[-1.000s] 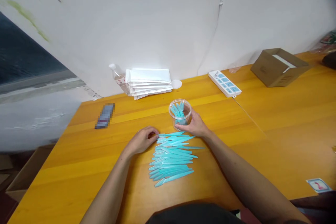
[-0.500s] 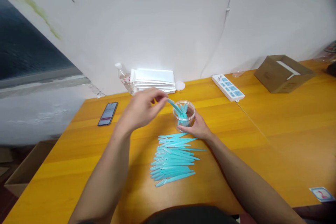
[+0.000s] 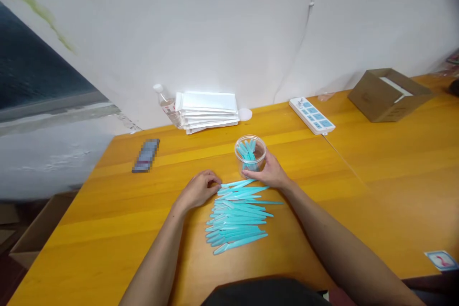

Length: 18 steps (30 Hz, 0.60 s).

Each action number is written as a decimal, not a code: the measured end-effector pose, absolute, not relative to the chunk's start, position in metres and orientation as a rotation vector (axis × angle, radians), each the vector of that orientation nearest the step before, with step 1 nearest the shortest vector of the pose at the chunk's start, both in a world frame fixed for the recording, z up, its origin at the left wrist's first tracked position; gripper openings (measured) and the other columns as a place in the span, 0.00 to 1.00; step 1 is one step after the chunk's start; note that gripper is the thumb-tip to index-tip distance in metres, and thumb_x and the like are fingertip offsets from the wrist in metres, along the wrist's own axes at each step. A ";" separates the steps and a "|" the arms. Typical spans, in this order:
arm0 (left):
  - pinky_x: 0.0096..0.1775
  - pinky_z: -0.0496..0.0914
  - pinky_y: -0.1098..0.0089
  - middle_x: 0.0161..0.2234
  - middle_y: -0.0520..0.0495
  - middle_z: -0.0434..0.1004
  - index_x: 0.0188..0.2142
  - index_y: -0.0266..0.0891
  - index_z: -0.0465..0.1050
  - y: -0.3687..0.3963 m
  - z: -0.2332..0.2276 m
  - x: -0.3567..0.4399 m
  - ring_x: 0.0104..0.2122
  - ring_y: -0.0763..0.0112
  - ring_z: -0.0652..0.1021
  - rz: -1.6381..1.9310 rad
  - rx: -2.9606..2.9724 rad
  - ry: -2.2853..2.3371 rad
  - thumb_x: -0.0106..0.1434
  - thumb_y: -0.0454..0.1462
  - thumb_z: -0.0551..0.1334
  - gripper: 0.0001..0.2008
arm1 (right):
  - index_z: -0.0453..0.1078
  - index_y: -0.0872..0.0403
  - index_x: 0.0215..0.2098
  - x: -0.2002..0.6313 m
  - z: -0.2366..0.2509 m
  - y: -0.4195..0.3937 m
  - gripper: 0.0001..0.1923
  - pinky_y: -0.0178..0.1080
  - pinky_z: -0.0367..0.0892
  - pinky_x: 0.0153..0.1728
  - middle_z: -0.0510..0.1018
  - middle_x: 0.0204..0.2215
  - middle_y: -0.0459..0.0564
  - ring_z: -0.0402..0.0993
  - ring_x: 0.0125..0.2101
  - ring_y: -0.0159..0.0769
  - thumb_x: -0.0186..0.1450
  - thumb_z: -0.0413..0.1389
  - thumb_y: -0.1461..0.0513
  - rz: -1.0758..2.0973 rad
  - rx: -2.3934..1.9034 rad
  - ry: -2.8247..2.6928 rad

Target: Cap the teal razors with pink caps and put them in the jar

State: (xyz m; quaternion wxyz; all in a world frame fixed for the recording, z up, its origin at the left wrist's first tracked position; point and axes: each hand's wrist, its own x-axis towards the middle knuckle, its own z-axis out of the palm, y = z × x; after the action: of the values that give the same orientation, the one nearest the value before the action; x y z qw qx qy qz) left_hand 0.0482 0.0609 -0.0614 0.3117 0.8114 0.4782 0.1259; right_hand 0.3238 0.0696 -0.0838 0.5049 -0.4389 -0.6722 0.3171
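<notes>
A: Where's the left hand (image 3: 198,191)?
B: On the desk (image 3: 107,229), fingers (image 3: 214,182) curled, pinching the top turquoise plastic stick's end in the pile of sticks (image 3: 234,215) just right of them.
A: And the right hand (image 3: 269,172)?
B: Its fingers grasp the clear jar (image 3: 250,153) holding more sticks.

The wooden table (image 3: 107,229) carries turquoise sticks (image 3: 236,217), a clear jar (image 3: 250,152), a phone (image 3: 146,155) and a power strip (image 3: 311,115).

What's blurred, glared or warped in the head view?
Head view: phone is pixelated; white packet stack looks overexposed; wide-angle warp bends the wall line and table edges; corners darken; both hands and blue sticks are sharp.
</notes>
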 end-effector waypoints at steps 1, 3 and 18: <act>0.41 0.70 0.69 0.39 0.46 0.79 0.36 0.40 0.78 0.060 -0.062 0.049 0.39 0.66 0.77 0.343 2.134 1.245 0.65 0.40 0.60 0.09 | 0.60 0.51 0.65 0.324 -0.083 0.069 0.46 0.51 0.61 0.63 0.71 0.60 0.56 0.68 0.59 0.48 0.52 0.71 0.54 0.762 -1.064 -1.622; 0.39 0.70 0.69 0.37 0.46 0.79 0.37 0.40 0.76 0.056 -0.060 0.049 0.36 0.67 0.77 0.339 2.117 1.221 0.67 0.41 0.59 0.09 | 0.60 0.51 0.65 0.324 -0.083 0.069 0.46 0.51 0.62 0.63 0.71 0.60 0.56 0.68 0.59 0.49 0.52 0.71 0.54 0.758 -1.073 -1.621; 0.41 0.73 0.69 0.36 0.49 0.79 0.42 0.40 0.76 0.091 0.100 0.092 0.35 0.70 0.78 1.078 2.466 1.178 0.67 0.40 0.61 0.08 | 0.61 0.50 0.65 0.322 -0.086 0.070 0.47 0.52 0.59 0.64 0.72 0.60 0.54 0.69 0.60 0.49 0.51 0.71 0.54 0.838 -1.039 -1.573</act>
State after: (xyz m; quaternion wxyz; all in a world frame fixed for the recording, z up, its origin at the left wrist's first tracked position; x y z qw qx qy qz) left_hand 0.0918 0.0915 0.1002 0.1018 0.8351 0.3989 0.3649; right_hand 0.3220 0.0696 -0.0861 0.5135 -0.4322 -0.6541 0.3486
